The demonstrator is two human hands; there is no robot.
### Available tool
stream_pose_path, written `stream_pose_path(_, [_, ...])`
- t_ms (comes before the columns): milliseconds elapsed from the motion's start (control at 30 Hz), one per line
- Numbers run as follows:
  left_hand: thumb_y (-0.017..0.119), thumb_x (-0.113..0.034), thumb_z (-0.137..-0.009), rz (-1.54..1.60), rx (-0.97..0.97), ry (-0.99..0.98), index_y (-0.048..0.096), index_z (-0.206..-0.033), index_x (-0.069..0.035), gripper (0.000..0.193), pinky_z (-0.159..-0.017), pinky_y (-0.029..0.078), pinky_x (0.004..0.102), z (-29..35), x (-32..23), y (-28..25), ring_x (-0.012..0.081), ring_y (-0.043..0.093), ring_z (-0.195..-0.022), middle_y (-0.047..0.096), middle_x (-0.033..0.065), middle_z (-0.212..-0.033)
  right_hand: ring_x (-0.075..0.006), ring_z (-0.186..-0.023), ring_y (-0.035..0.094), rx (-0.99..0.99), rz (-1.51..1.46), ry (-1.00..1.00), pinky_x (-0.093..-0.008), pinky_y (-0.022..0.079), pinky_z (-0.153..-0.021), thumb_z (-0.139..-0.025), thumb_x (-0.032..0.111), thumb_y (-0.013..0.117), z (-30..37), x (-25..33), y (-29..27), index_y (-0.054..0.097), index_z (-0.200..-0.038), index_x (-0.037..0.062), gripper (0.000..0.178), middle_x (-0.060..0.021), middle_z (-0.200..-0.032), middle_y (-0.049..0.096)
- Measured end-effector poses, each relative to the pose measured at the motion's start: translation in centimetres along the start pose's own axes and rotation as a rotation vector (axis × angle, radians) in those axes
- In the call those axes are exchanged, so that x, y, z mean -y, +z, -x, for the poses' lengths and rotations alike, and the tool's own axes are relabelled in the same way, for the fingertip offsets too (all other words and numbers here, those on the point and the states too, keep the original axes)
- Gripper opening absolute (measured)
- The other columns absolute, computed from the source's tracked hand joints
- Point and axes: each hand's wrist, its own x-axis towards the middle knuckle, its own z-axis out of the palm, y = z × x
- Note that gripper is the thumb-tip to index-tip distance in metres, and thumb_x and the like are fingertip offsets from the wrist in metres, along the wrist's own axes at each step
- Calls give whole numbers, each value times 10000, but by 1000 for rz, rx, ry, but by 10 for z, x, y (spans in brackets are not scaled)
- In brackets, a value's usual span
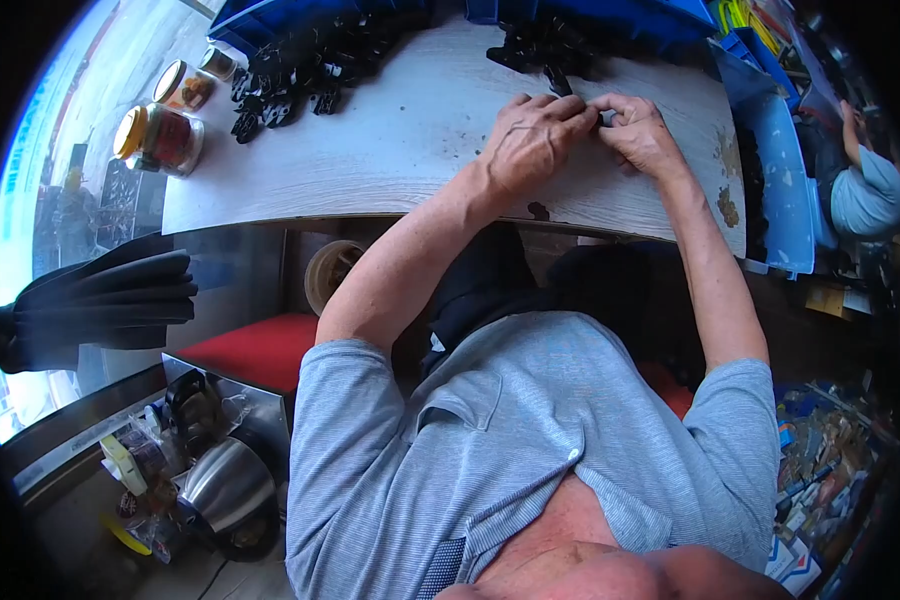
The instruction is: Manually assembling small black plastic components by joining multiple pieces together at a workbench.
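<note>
While both hands meet over the white worktop [370,170], a small dark piece [605,118] sits between the fingertips, above the worktop's far half, right of its middle. Mostly covered by fingers; exact shape cannot be told.

Right hand [642,135]: thumb and forefinger drawn narrow, apparently pinching the piece. Left hand [532,140]: back turned up, fingers curled close together, tips beside the piece; cannot tell whether they grip it too.

Step in hand, by judgement: close two-handed fingering of one small part. The next move seems to call for a steady pinch on one side and small, careful motion on the other, since the part offers little to hold.

Just beyond the left fingers, toward the worktop's far edge, a small cluster of black parts [535,45]. Larger heap of black parts [300,70] at the far edge, left of the worktop's middle. Blue bins [630,18] along that same edge. Yellow-lidded jar [160,140] at the worktop's left end, two smaller containers behind it.

Off the worktop's right end: pale blue bin [785,170], with another person's sleeve [870,195] past it. Below the left end: steel kettle [228,485].
</note>
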Motion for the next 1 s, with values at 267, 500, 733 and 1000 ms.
stream_pose_path(267, [541,-123,-949,-89,-111,-30,625,-1357,-125,416,-937,461,434,11,-6,7,279,647,-1081,640,73,-1282,-74,-440,426,21,-44,6,-266,308,-389,-840,28,619,5,10,1,689,-1126,81,299,27,-572,475])
stream_pose_path(500, [559,-35,-955,-108,44,-109,562,-1446,-121,499,-984,483,440,15,-24,-9,294,633,-1187,621,87,-1365,-86,-464,475,67,3,2,-262,366,-393,-840,62,643,4,8,0,713,-1165,81,333,18,-611,516])
stream_pose_path(733, [623,-20,-879,-145,14,-116,563,-1411,-87,539,-974,473,436,24,-28,-11,293,623,-1145,626,96,-1285,-58,-442,402,57,-20,-1,-251,303,-381,-818,81,683,8,13,7,699,-1128,80,310,59,-601,436])
stream_pose_path(1000, [658,-46,-860,-157,6,-143,567,-1395,-90,544,-1002,454,466,29,-28,-9,308,614,-1156,623,104,-1279,-74,-431,425,59,-7,1,-257,315,-389,-815,84,677,11,14,12,704,-1156,91,342,40,-593,466])
